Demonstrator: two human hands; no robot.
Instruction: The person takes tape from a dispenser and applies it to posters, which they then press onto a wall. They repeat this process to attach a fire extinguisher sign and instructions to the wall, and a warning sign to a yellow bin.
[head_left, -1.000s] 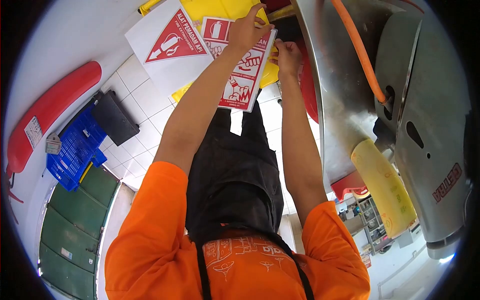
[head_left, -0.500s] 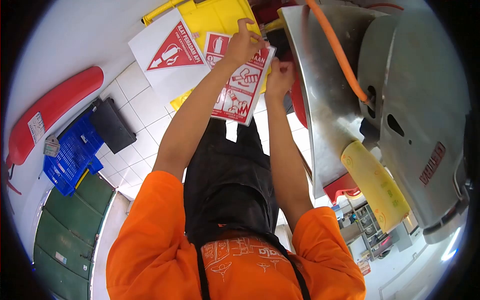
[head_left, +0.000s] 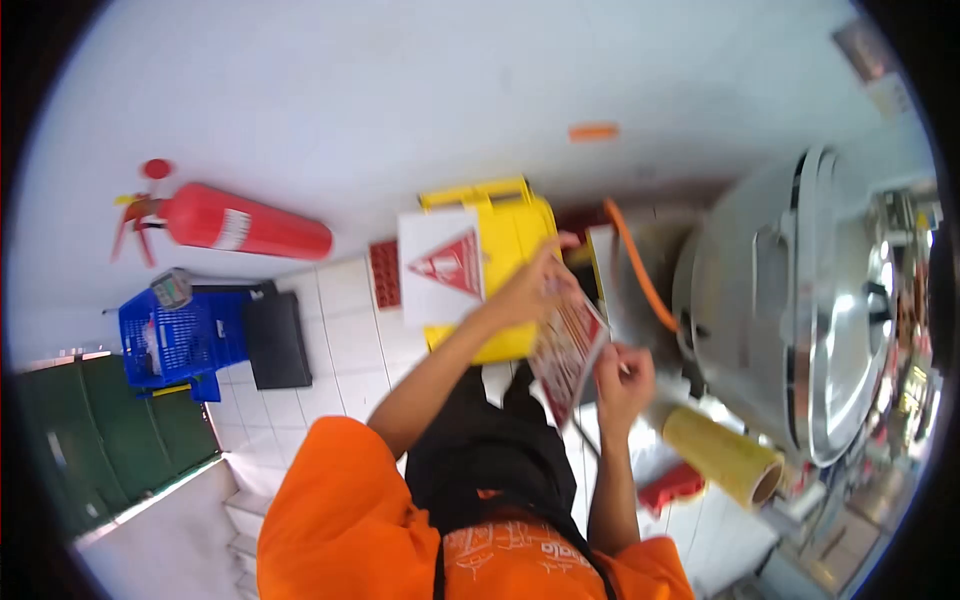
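Note:
A red-and-white fire extinguisher instruction sign (head_left: 568, 352) is tilted in front of my body, blurred by motion. My left hand (head_left: 540, 288) grips its upper part, with one finger stretched out past the edge. At the sign's right edge, my right hand (head_left: 624, 382) is closed in a pinch; what lies between its fingertips is partly hidden. Beyond my left hand, a white sheet with a red triangle (head_left: 445, 268) rests on a yellow plastic bin (head_left: 510, 225).
A red fire extinguisher (head_left: 250, 222) is at the wall on the left, above a blue basket (head_left: 190, 335) and a black flat box (head_left: 278, 345). To the right are a large metal machine (head_left: 780, 300), an orange hose (head_left: 640, 270) and a yellow film roll (head_left: 715, 450).
My view has tilted up towards the wall, showing more of the extinguisher and machine. The sign has turned to a steeper angle, and my right hand has moved lower along its right edge.

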